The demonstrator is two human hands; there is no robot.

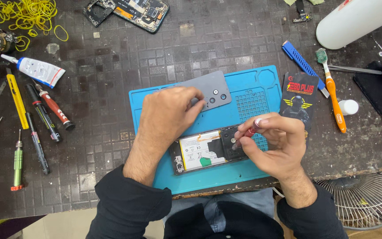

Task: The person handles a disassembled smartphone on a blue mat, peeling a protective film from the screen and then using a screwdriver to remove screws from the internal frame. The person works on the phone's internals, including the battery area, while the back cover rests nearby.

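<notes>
Screwdriver work on an opened phone

Right hand (279, 141) fingers pinch a red screwdriver (249, 130), tip on the opened phone (208, 150) lying on the blue mat (253, 84); left hand (166, 115) presses flat, holding nothing, beside the grey back cover (208, 90). Judged: unscrewing the camera-end plate, needing steady vertical pressure.

I'm looking down at a phone-repair workshop. The dark, worn counter (111, 57) carries a blue repair mat (248, 82) with an opened phone (208, 150) on it, its battery bare. Screwdrivers (17, 161) and pens lie at the left beside a glue tube (38, 69); another stripped phone (142, 12) sits at the top, a toothbrush (332, 95) at the right.
</notes>
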